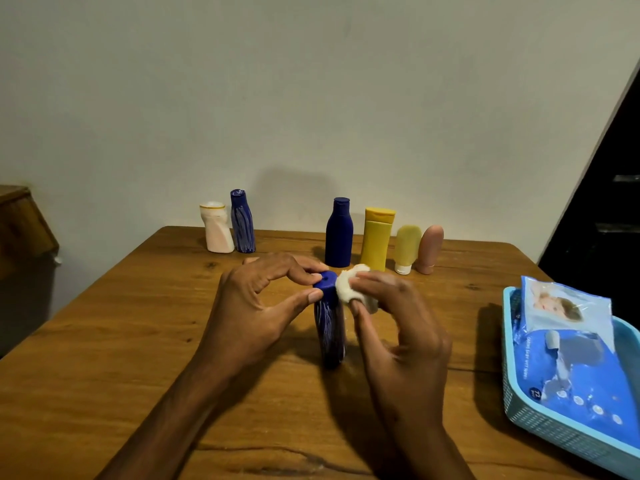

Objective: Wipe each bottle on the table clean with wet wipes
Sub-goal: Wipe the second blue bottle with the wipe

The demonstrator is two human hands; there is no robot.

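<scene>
I'm seeing a blue white-streaked bottle (329, 327) and a white wipe (349, 284). Behind, a yellow bottle (375, 239) is standing; the basket (540, 420) is showing turquoise.

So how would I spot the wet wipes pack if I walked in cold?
Start at the wooden table and look to its right edge, where a light blue basket sits. The wet wipes pack lies inside it: a soft, flat blue packet, unlike the upright bottles along the wall.

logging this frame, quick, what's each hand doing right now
Left hand: pinches the cap of the blue streaked bottle standing on the table.
Right hand: holds a bunched wet wipe against that cap.
</scene>
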